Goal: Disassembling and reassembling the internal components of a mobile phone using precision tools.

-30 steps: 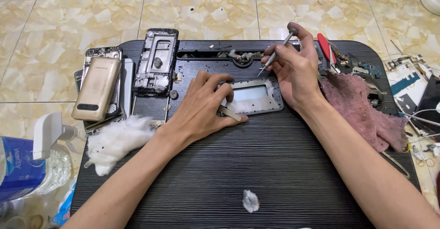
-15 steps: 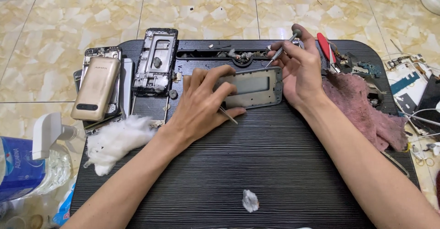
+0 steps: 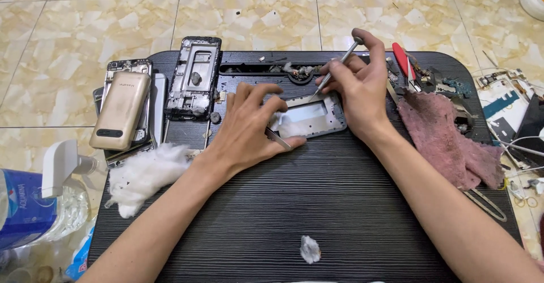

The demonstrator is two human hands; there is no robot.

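Note:
A silver phone frame (image 3: 320, 115) lies flat on the black ribbed lap table (image 3: 340, 203). My left hand (image 3: 249, 130) grips its left end, the fingers spread over it and pressing a bit of white cotton (image 3: 288, 126) onto it. Thin tweezers (image 3: 279, 139) stick out under that hand's thumb. My right hand (image 3: 360, 84) pinches a slim metal pick (image 3: 335, 67), slanted, with its tip on the frame's far edge.
A gold phone back (image 3: 120, 110) and a bare phone chassis (image 3: 194, 79) lie at the far left. A cotton wad (image 3: 144, 175) and a small cotton scrap (image 3: 310, 249) are on the table. A pink cloth (image 3: 447, 141), a red-handled tool (image 3: 402, 59) and circuit parts are to the right, and a spray bottle (image 3: 34, 203) is on the tiled floor.
The frame has turned slightly under my left hand, whose fingers have slid further over it. My right hand has tilted the pick and set its tip on the frame's far edge.

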